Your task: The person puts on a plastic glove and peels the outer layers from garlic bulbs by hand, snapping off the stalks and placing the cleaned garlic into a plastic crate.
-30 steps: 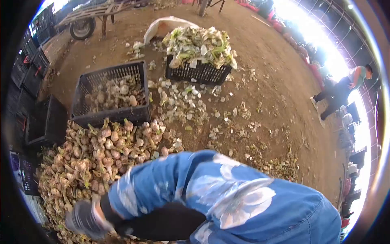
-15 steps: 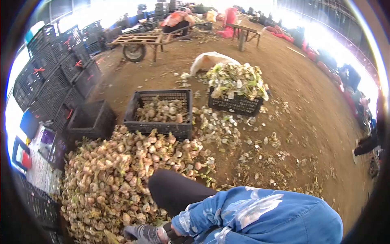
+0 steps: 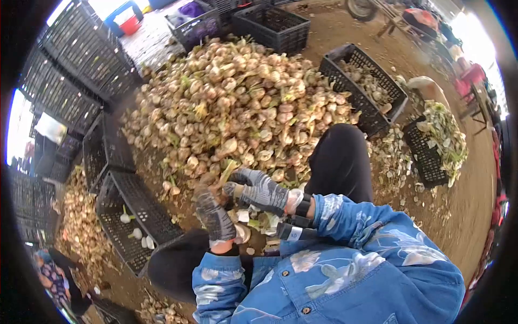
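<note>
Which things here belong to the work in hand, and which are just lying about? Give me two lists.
In the work:
- left hand and right hand, both gloved
- stalked bulb between them
- bulb pile
- near crate with a few white bulbs

Lying about:
- stacked crates
- trimmings crate
- cart wheel
- scraps on the ground

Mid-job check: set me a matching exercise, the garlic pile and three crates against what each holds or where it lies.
1 garlic pile
2 lower-left crate
3 far-right crate
4 upper-right crate

a heaped with green trimmings
b a few white bulbs
c loose on the ground
d partly filled with bulbs

Pairs: 1-c, 2-b, 3-a, 4-d.
</note>
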`<state>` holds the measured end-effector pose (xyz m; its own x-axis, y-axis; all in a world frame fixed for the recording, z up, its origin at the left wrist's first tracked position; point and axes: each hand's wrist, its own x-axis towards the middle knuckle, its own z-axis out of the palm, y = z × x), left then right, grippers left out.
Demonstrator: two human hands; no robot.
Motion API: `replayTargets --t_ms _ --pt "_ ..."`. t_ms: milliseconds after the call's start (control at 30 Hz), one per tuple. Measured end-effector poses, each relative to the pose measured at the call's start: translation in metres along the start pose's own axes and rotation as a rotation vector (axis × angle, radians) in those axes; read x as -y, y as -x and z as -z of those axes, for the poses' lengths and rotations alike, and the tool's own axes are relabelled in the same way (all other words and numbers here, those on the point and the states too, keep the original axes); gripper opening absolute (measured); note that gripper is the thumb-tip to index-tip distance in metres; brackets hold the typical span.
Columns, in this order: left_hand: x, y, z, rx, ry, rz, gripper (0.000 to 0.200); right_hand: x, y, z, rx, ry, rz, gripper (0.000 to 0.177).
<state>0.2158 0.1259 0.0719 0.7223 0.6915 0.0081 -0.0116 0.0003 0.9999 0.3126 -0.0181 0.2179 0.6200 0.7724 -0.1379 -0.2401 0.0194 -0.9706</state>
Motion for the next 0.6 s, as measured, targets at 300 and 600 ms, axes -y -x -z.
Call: replayTargets --t_ms 300,600 --pt "-0.088 0.008 -0.020 -0.004 -0.042 -0.002 0.042 0.003 -0.009 -0.002 -0.004 0.210 0.062 0.032" --pt "-0.098 0.009 -0.022 0.031 0.092 0.039 0.038 0.023 -0.002 -0.002 0.076 0.337 -0.001 0.024"
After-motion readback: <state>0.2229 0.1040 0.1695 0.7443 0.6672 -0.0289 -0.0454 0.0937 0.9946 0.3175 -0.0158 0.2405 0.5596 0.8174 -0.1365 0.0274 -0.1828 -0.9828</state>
